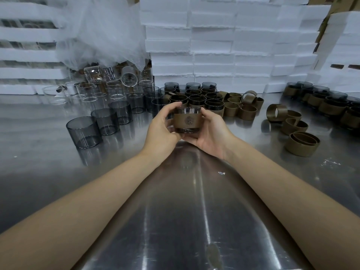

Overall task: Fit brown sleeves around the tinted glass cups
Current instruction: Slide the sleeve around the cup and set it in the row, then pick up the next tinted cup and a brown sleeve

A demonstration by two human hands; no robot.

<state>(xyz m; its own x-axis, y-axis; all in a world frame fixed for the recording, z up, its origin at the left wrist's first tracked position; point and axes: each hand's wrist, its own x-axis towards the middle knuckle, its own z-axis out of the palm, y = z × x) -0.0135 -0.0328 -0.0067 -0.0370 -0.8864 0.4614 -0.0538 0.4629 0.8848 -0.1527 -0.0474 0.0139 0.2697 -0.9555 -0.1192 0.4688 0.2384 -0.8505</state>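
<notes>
Both hands hold one tinted glass cup [187,111] upright above the steel table, with a brown sleeve [187,121] bearing a round emblem wrapped around its middle. My left hand [162,127] grips the cup's left side, fingers curled over the rim. My right hand [211,131] cradles its right side and base. Bare tinted cups [83,132] stand in a row to the left. Loose brown sleeves [302,143] lie to the right.
Sleeved cups [196,98] cluster behind my hands, and more [329,103] stand at far right. Clear glasses [109,82] pile at the back left under white netting. Stacked white foam boxes [214,45] wall the back. The steel table [185,211] stretches toward me.
</notes>
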